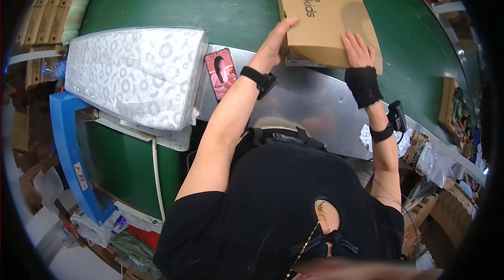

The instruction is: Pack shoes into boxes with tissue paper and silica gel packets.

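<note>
A brown cardboard shoebox [328, 20] with dark print on its lid lies on the green work surface, across the edge of a metal plate. Against its left near corner, my left hand [272, 46] grips the side, with a digit on top of the lid; the rest of its fingers are partly hidden. My right hand [359, 51] rests with fingers stretched flat over the lid's near right part. A black knitted cuff [362, 87] covers that wrist and the heel of the hand. Both forearms wear black straps with small devices.
To the left lies a stack of patterned white paper in clear plastic [139, 72]. Beside it, a phone [220, 74] has its screen lit. A blue frame [71, 149] stands at the lower left. Crumpled paper [403, 142] and plastic lie at right, stacked boxes [50, 9] at far left.
</note>
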Motion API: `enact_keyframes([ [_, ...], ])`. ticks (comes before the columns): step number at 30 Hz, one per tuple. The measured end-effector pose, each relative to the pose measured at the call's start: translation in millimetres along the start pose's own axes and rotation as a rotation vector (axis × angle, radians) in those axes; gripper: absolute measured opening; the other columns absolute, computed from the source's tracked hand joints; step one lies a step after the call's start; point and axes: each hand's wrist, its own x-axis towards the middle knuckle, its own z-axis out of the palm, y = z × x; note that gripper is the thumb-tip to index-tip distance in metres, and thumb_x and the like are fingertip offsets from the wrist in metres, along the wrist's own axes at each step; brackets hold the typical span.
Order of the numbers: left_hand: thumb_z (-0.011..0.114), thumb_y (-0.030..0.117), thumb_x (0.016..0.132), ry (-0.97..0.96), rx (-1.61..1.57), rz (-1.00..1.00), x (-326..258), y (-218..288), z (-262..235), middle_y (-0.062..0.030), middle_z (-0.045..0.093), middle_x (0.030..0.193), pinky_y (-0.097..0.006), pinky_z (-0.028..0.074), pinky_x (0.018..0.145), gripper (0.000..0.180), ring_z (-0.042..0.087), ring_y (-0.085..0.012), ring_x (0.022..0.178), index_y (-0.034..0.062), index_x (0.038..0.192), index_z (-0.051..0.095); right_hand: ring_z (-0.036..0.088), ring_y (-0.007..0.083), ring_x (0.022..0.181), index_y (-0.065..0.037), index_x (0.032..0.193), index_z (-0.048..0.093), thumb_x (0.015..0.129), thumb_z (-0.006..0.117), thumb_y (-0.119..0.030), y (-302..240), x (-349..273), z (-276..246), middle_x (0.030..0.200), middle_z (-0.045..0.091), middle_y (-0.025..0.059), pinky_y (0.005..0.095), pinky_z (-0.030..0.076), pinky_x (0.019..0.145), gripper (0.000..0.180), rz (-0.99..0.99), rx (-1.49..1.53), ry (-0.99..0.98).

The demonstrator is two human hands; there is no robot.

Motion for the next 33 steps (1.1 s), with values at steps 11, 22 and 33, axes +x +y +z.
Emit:
enact_keyframes([
  [11, 0.055, 0.033, 0.076, 0.131, -0.090, 0.253, -135.2, 12.0, -19.5, -0.0067, 0.056, 0.091, -0.029, 0.044, 0.073, 0.038, 0.055, -0.0160, 0.082, 0.0019, 0.098, 0.053, 0.050, 0.0247, 0.106, -0.004, 0.114, 0.050, 0.070, 0.049, 0.003, -34.7, -47.3, -76.4, 0.116, 0.051, 0.0112, 0.0405, 0.035, 0.083, 0.045, -0.165, -0.129, 0.334],
  [22, 0.050, 0.048, 0.071, 0.819, -0.347, 1.000, -322.5, 32.6, -120.2, -0.0120, 0.040, 0.122, -0.050, 0.034, 0.090, 0.068, 0.041, -0.0285, 0.111, 0.0068, 0.124, 0.036, 0.039, 0.0326, 0.115, -0.014, 0.126, 0.038, 0.074, 0.060, -0.028, 67.9, -122.6, 84.3, 0.129, 0.035, 0.0170, 0.0469, 0.031, 0.093, 0.058, 0.487, 0.221, 0.034],
  [33, 0.048, 0.004, 0.081, 0.887, 1.016, 0.695, -226.0, -78.4, -136.6, -0.0150, 0.060, 0.097, -0.033, 0.043, 0.081, 0.022, 0.057, -0.0230, 0.091, -0.0043, 0.100, 0.056, 0.048, 0.0206, 0.103, -0.013, 0.096, 0.060, 0.082, 0.045, -0.033, 41.9, -136.2, 130.5, 0.106, 0.056, 0.0046, 0.0473, 0.023, 0.091, 0.029, 0.517, -0.051, 0.025],
])
